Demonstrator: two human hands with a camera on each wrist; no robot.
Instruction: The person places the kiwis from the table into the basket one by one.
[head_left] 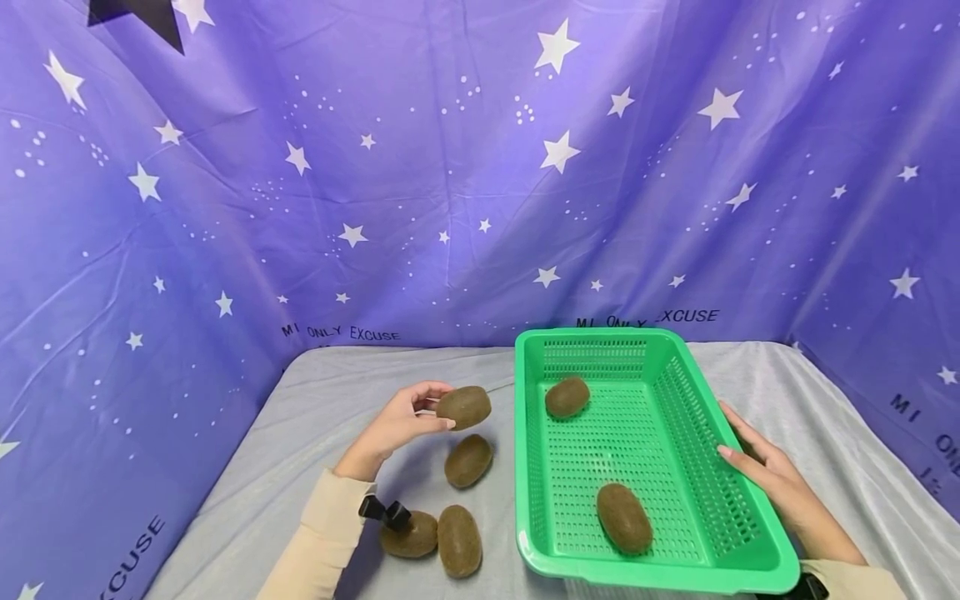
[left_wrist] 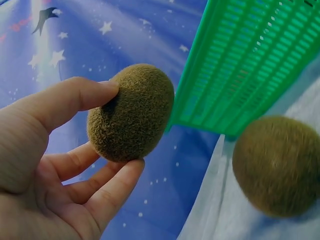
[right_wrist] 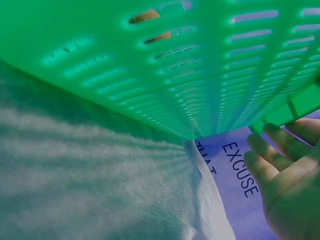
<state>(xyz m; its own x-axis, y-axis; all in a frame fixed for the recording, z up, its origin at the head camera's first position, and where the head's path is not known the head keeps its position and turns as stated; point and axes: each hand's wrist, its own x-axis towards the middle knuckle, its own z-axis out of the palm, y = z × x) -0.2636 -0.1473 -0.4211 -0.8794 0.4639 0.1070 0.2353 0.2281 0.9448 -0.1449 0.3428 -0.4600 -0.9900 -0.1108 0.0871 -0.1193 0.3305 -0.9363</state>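
Note:
My left hand (head_left: pixel 401 423) pinches a brown fuzzy kiwi (left_wrist: pixel 132 112) between thumb and fingertips, held above the cloth to the left of the basket. Just below it on the cloth lies another kiwi (head_left: pixel 468 461). Nearer the front, two more rest side by side, an upright one (head_left: pixel 460 541) and one lying sideways (head_left: pixel 412 537), partly covered by the left wrist strap. The green plastic basket (head_left: pixel 528 467) holds one kiwi (head_left: pixel 567 397) at the back left and one (head_left: pixel 625 518) at the front. My right hand (head_left: pixel 772 475) grips the basket's right rim, thumb on top and fingers outside.
A grey-white cloth (head_left: pixel 315 417) covers the table. Purple star-printed curtains (head_left: pixel 450 167) hang behind it and along both sides. The basket's raised slotted walls (left_wrist: pixel 240 55) stand to the right of the left hand.

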